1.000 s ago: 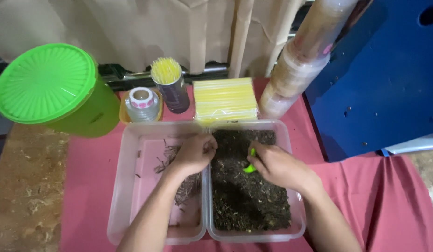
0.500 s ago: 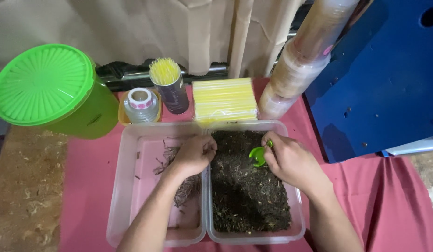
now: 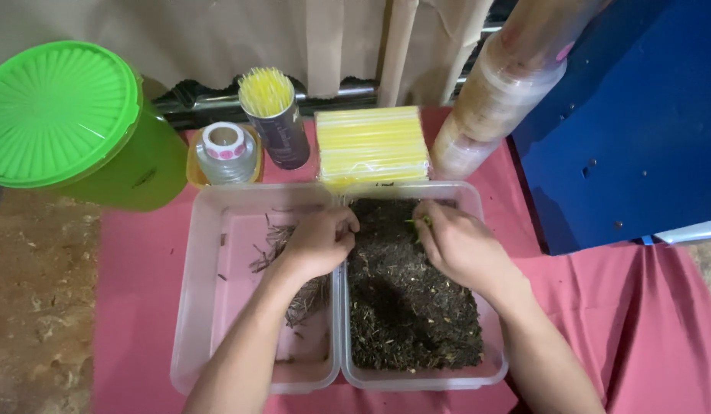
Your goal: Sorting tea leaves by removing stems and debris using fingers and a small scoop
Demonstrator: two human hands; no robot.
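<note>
We find the dark, crumbly dried leaf matter (image 3: 413,307) filling the right-hand clear plastic tub (image 3: 490,366), running lengthwise away from us. Our right hand (image 3: 459,245) rests on its far end, fingers curled around a small green piece (image 3: 422,222). Our left hand (image 3: 319,241), closed in a pinch, sits just over the shared wall, above the left clear tub (image 3: 198,307) with its loose stems (image 3: 275,245).

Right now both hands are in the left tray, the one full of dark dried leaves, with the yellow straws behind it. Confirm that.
Not quite: the tray full of dark dried leaves is the right one, not the left. The head view shows the right hand in it and the left hand at the divide between the trays. The yellow straws do lie behind it.
</note>
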